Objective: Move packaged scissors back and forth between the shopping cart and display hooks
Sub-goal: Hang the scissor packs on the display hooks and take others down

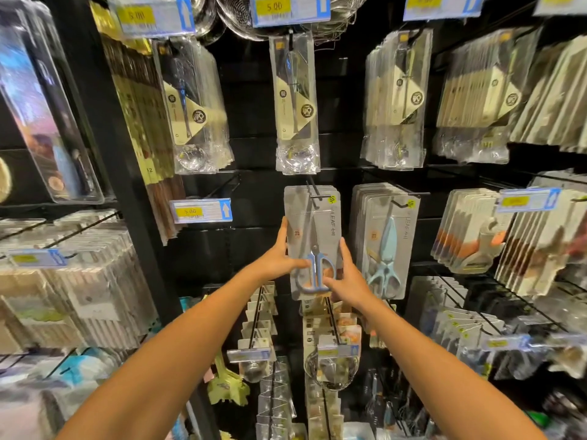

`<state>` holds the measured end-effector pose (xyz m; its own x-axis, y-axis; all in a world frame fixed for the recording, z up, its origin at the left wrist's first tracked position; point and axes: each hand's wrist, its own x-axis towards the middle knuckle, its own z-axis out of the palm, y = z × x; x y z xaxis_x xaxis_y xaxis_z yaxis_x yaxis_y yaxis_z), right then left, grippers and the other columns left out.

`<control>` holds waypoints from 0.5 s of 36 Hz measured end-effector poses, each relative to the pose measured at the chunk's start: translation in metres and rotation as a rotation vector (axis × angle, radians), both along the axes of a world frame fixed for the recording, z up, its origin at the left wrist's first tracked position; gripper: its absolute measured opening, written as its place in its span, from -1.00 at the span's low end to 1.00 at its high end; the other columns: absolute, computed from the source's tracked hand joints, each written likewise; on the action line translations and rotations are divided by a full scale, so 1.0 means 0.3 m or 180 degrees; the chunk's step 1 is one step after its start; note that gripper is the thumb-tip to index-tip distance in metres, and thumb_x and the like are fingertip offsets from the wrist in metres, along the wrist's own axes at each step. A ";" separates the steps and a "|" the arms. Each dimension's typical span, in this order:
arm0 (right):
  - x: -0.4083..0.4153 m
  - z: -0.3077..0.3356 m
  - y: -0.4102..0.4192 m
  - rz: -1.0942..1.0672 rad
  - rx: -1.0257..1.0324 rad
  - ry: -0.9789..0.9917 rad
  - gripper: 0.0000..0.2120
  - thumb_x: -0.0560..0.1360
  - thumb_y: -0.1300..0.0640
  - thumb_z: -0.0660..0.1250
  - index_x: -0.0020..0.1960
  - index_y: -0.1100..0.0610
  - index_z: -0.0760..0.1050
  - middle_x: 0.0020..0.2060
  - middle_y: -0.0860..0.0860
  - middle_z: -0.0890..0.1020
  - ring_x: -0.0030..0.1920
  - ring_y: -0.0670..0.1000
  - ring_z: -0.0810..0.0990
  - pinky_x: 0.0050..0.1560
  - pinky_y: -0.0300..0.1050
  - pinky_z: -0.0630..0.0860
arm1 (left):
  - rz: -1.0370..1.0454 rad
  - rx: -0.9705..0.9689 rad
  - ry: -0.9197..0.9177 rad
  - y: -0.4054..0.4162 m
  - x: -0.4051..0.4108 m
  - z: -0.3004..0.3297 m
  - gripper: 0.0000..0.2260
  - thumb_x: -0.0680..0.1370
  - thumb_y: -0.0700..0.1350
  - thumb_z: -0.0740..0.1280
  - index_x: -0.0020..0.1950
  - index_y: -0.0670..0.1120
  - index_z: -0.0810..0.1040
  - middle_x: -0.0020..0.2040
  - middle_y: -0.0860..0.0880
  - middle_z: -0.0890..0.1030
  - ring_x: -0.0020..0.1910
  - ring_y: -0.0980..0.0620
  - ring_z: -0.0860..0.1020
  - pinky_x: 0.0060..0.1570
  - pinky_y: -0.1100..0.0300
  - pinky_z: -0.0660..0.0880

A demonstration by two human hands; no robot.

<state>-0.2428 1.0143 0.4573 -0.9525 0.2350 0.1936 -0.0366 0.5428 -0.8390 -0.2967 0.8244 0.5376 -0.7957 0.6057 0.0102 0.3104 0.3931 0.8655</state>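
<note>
Both hands hold one scissors package [313,239] against the black display wall, its top at the display hook [314,193]. The left hand [279,258] grips the package's left edge, fingers behind and thumb across the front near the blue handles. The right hand [346,277] pinches its lower right corner. Just right of the package hangs a stack of identical scissors packs [386,246]; left of it sits a yellow price tag [200,211].

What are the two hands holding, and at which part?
Both hold one scissors package at its lower part: the left hand grips its left edge, the right hand its right edge and bottom corner.
</note>
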 end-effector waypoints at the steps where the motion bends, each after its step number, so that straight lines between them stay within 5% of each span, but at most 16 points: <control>1: -0.011 0.002 0.004 -0.0023 0.0004 -0.0030 0.04 0.54 0.25 0.42 0.62 -0.15 -0.29 0.57 0.09 0.27 0.44 0.15 0.44 0.30 0.06 0.51 | -0.0004 -0.0010 0.0001 0.004 -0.005 0.002 0.11 0.52 -0.19 0.50 0.57 0.22 -0.41 0.61 -0.12 0.19 0.53 -0.10 0.32 0.45 -0.21 0.35; 11: -0.012 0.009 0.011 -0.0059 0.0002 0.0036 0.00 0.51 0.17 0.48 0.65 -0.06 -0.17 0.61 0.02 0.17 0.56 0.05 0.26 0.48 -0.02 0.33 | 0.0085 -0.0240 0.0476 -0.015 -0.012 -0.017 -0.02 0.56 -0.17 0.45 0.63 0.05 -0.28 0.66 -0.08 0.05 0.62 -0.08 0.09 0.53 0.02 0.13; 16: 0.081 0.002 -0.042 0.0281 0.0557 -0.0119 -0.27 0.58 0.07 0.40 0.63 -0.07 0.10 0.57 -0.02 0.25 0.55 0.03 0.28 0.50 0.07 0.34 | 0.0092 -0.0700 0.1110 -0.112 0.000 -0.104 -0.16 0.59 -0.09 0.42 0.67 0.08 -0.09 0.66 -0.03 0.05 0.64 -0.03 0.04 0.48 0.20 0.13; 18: 0.119 0.000 -0.066 0.0484 0.0777 -0.0102 -0.34 0.60 0.05 0.38 0.60 -0.06 0.17 0.57 -0.04 0.27 0.57 0.00 0.23 0.53 0.00 0.29 | 0.0064 -0.0935 0.1398 -0.170 0.004 -0.153 -0.21 0.59 -0.03 0.41 0.66 0.12 -0.03 0.66 -0.02 0.05 0.64 -0.01 0.05 0.57 0.09 0.11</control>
